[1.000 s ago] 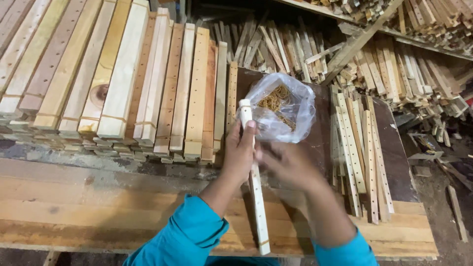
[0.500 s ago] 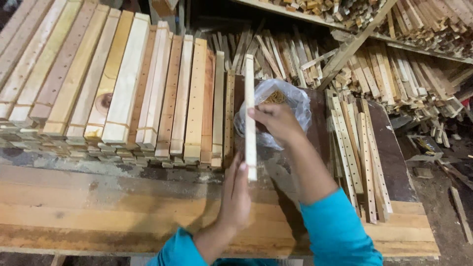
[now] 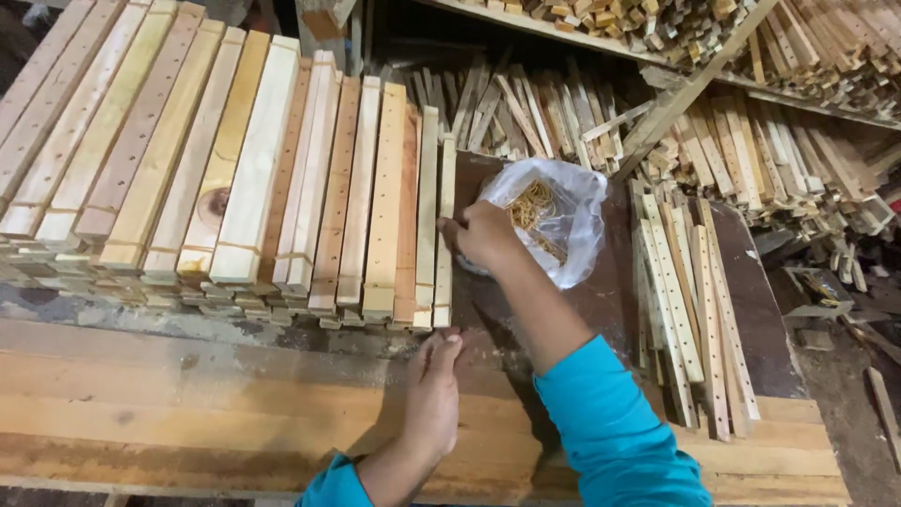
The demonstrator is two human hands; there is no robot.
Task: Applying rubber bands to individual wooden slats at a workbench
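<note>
Plank worktop [image 3: 188, 413] in a timber-strewn workshop; right hand [image 3: 483, 233] presses a pale drilled slat [image 3: 444, 235] onto the stack, left hand [image 3: 434, 394] flat, empty

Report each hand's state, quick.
Left hand: open, fingertips at the end of the rightmost wooden slat.
Right hand: closed on that slat's side.

Right hand [image 3: 483, 233] reaches forward, fingers curled, arm outstretched in a teal sleeve. Left hand [image 3: 434, 394] lies low, flat, fingers together, pointing ahead.
</note>
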